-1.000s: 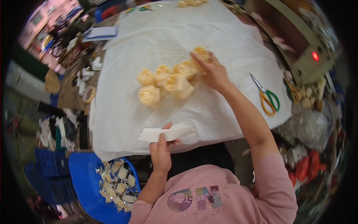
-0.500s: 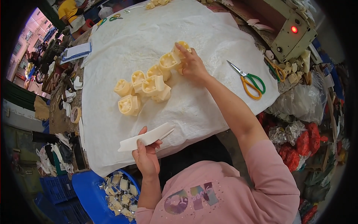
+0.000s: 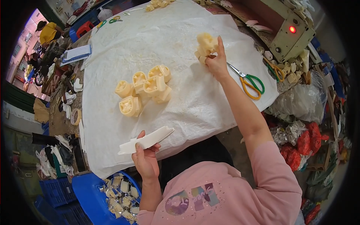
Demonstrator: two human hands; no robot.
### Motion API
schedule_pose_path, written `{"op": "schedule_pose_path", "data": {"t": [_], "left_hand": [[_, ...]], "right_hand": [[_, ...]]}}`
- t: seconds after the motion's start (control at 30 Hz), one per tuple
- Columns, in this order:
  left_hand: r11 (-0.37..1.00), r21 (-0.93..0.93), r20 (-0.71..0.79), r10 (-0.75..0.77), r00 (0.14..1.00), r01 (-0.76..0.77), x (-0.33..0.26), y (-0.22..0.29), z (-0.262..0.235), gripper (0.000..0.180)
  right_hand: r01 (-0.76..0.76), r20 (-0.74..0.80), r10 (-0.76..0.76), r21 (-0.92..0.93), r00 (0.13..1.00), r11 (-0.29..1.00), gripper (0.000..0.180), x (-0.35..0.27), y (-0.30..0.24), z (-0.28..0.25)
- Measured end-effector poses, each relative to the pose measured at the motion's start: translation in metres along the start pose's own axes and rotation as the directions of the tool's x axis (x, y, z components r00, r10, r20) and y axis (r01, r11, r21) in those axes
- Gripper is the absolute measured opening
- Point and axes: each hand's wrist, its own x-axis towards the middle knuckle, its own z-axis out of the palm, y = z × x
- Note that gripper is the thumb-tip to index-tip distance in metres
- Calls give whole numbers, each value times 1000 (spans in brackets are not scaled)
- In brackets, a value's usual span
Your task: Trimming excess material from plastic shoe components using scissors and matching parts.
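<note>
Cream and slightly blurred, a clump of moulded pieces (image 3: 205, 43) was up in the right hand (image 3: 218, 64), fingers clamped on its near side and one pointing away, over the white sheet (image 3: 195, 107) near the green-and-orange scissors (image 3: 252, 84)! Down by the near edge, the left hand (image 3: 145, 159) had thumb and fingers pinched on a long white piece (image 3: 159, 137), while more cream pieces (image 3: 154, 85) sat bunched on the sheet just beyond it.

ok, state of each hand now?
Left hand: closed, holding a white strip.
Right hand: partly closed, holding pale-yellow molded material; blurred, piece count unclear.
</note>
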Motion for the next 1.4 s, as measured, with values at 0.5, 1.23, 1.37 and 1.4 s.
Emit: {"op": "schedule_pose_path", "data": {"t": [0.5,1.23,1.37,1.4], "left_hand": [[811,456,690,-62,721,-367,41,-54,71,36],[746,380,623,230,747,-547,48,-71,71,38],[563,490,603,332,726,-665,47,-68,70,37],[559,490,603,337,723,-669,47,-67,70,37]], "right_hand": [[176,237,-154,-74,959,982,96,-78,-6,20],[164,583,-129,-7,802,986,82,-95,4,-4],[285,572,-223,-20,789,958,82,-101,-9,8],[290,573,-229,-16,787,957,82,-102,-8,9]]}}
